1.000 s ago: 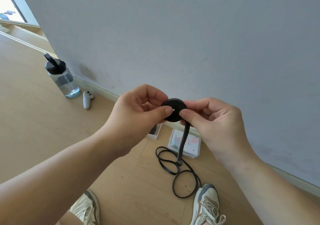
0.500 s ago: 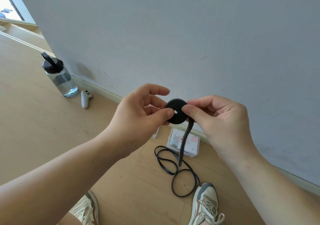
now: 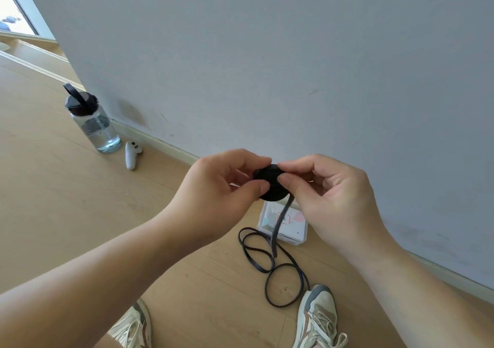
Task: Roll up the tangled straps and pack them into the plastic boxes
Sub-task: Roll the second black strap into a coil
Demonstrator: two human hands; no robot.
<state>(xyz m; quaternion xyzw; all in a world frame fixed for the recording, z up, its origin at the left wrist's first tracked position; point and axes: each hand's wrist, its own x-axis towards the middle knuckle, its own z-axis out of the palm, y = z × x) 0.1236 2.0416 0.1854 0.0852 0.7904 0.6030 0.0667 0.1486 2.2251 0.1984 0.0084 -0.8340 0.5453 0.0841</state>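
A grey wall (image 3: 294,53) filled the upper view, meeting a pale wooden floor (image 3: 53,200) at a light skirting board. Both forearms reached in from below. The left hand (image 3: 213,195) and right hand (image 3: 328,200) met in the air above the floor, each with thumb and forefinger clamped on a rolled black strap (image 3: 271,187), the other fingers curled behind it. The roll was a tight flat disc held between the two hands. Its loose tail (image 3: 280,222) hung down to the floor and ran on there in several slack loops (image 3: 270,270) between two pale sneakers (image 3: 318,318).

A clear water bottle (image 3: 93,123) with a black lid stood upright near the wall on the left, partly filled with water. A clear plastic box (image 3: 296,230) lay on the floor against the skirting, just below the hands and partly hidden by them and the hanging tail. It seemed to hold a pale card with pink and teal patches, though the view was too blurred to be sure. A small white controller (image 3: 131,153) lay just beside the bottle.
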